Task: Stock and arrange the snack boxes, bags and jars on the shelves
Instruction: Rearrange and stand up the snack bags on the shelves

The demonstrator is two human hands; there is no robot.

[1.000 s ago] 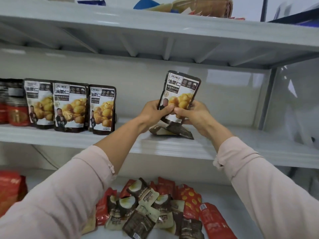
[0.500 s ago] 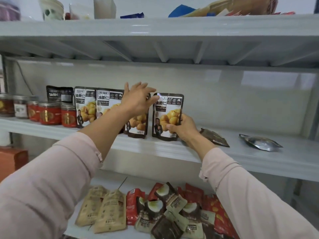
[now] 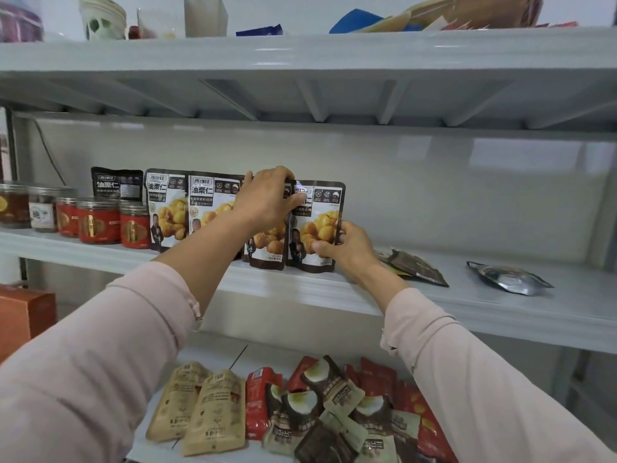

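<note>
A row of dark chestnut bags stands upright on the middle shelf (image 3: 300, 289). The rightmost chestnut bag (image 3: 317, 225) is gripped at its lower right edge by my right hand (image 3: 347, 248). My left hand (image 3: 267, 198) grips the top of the neighbouring chestnut bag (image 3: 267, 242), fingers curled over its upper edge. Two more upright bags (image 3: 187, 208) stand to the left, with another one (image 3: 117, 183) behind the jars. Red-labelled jars (image 3: 100, 222) line the shelf's left end.
A flat dark bag (image 3: 417, 267) and a silver pouch (image 3: 510, 277) lie on the shelf right of my hands. The lower shelf holds tan bags (image 3: 200, 406) and a heap of red and brown packets (image 3: 334, 409). An orange box (image 3: 23, 315) stands at left.
The bag has been brought left from mid-air and stood at the end of the row. My left hand went from hovering open to gripping the neighbouring bag's top.
</note>
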